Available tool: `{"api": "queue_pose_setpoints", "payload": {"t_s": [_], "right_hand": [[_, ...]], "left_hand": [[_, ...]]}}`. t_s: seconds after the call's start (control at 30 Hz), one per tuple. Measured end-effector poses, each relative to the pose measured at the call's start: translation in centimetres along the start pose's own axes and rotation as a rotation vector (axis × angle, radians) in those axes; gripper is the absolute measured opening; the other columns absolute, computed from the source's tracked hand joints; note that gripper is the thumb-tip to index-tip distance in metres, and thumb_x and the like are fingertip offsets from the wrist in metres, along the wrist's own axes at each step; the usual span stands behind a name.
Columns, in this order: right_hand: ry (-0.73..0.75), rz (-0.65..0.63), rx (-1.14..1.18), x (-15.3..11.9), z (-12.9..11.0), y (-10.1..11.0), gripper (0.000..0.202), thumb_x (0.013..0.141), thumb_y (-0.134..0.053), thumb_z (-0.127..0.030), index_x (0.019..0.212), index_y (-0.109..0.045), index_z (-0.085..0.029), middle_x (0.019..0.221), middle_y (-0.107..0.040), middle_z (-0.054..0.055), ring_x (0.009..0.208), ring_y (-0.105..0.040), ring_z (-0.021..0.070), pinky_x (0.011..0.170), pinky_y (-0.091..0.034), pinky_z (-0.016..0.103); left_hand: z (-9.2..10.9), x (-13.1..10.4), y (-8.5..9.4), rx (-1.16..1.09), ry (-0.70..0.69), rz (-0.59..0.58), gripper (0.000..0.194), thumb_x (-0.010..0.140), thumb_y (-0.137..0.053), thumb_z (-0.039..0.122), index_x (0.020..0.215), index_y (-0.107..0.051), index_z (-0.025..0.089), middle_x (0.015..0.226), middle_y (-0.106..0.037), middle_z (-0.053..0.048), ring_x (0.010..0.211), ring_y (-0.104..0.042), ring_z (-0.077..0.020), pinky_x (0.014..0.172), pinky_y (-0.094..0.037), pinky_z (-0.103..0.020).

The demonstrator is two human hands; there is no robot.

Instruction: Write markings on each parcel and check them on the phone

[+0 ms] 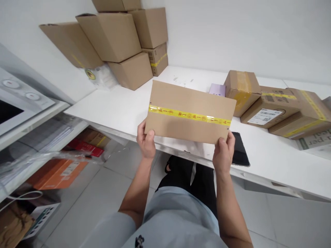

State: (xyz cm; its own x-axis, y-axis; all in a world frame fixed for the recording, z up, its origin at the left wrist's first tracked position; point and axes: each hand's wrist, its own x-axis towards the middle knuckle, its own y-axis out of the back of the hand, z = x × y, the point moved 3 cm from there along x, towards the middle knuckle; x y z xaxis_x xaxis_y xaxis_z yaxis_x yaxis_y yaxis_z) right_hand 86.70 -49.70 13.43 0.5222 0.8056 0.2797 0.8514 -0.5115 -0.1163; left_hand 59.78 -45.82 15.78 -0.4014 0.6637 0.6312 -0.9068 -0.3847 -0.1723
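A brown cardboard box (pixel 191 94) is held up over the front edge of the white table (pixel 108 108). Yellow tape with red print runs across the face turned toward me. My left hand (pixel 146 140) grips its lower left corner, thumb on the face and fingers around the side. At the lower right corner my right hand (pixel 224 151) grips it in the same way. The box's far side is hidden. Just right of my right hand, a black tablet-like device (pixel 239 150) lies on the table.
Several cardboard boxes (pixel 116 36) are stacked at the back left, near a clear plastic bag (pixel 102 76). Taped boxes (pixel 243 86) and a lilac item (pixel 217 89) stand on the right. At the left, shelves hold a white appliance (pixel 23 93) and an orange box (pixel 58 173).
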Motion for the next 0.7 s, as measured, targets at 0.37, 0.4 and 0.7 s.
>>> {"api": "queue_pose_setpoints", "payload": {"t_s": [0.37, 0.4, 0.7], "right_hand": [[-0.179, 0.096, 0.178, 0.7, 2.3, 0.3, 0.052, 0.077, -0.045, -0.036, 0.129, -0.049, -0.031, 0.117, -0.059, 0.003, 0.098, -0.058, 0.0141, 0.081, -0.048, 0.028], [-0.174, 0.091, 0.163, 0.8, 2.4, 0.3, 0.053, 0.077, -0.044, -0.037, 0.129, -0.048, -0.031, 0.116, -0.058, 0.002, 0.096, -0.057, 0.0138, 0.08, -0.048, 0.028], [-0.254, 0.027, 0.317, 0.7, 2.9, -0.5, 0.045, 0.074, -0.052, -0.035, 0.119, -0.051, -0.03, 0.112, -0.056, -0.001, 0.099, -0.057, 0.0109, 0.088, -0.049, 0.029]], "left_hand": [[2.4, -2.0, -1.6, 0.095, -0.175, -0.207, 0.056, 0.093, -0.058, 0.055, 0.144, -0.051, 0.033, 0.153, -0.052, -0.009, 0.145, -0.046, -0.0307, 0.119, -0.042, -0.051], [2.5, -2.0, -1.7, 0.099, -0.176, -0.215, 0.056, 0.093, -0.057, 0.055, 0.145, -0.051, 0.033, 0.154, -0.051, -0.009, 0.146, -0.045, -0.0308, 0.119, -0.041, -0.051], [4.0, -1.9, -2.1, 0.117, -0.27, -0.244, 0.055, 0.095, -0.057, 0.047, 0.149, -0.046, 0.036, 0.157, -0.047, -0.007, 0.149, -0.04, -0.0302, 0.123, -0.034, -0.053]]}}
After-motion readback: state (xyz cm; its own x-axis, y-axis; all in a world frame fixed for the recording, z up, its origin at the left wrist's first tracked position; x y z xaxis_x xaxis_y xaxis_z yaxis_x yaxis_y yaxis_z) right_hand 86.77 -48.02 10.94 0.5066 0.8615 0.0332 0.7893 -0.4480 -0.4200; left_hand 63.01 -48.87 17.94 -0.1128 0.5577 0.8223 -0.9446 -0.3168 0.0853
